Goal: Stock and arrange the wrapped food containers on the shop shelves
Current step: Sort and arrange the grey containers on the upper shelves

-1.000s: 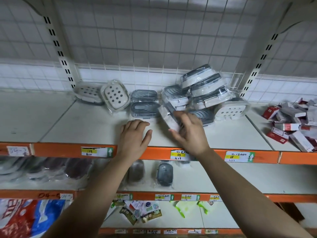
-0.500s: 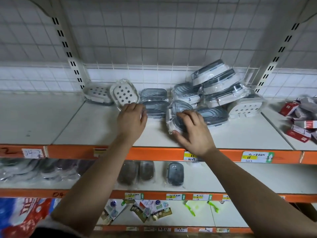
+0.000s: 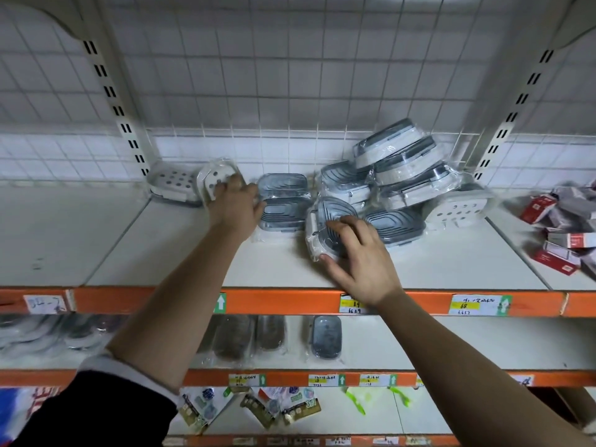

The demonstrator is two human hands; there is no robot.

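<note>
Hands both reach onto the top shelf. Left hand curls its fingers round a tilted white container near the shelf's back edge. Right hand grips a grey container mid-shelf, thumb at its near end, fingers over the lid, just in front of the pile at back right.

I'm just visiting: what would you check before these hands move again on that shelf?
1. Right hand grips the tilted grey container: ok.
2. Left hand has hold of the white container: cannot tell, blurred.
3. Bare shelf in front for setting down: ok.
4. Pile behind stacked level: not ok, it leans.
</note>
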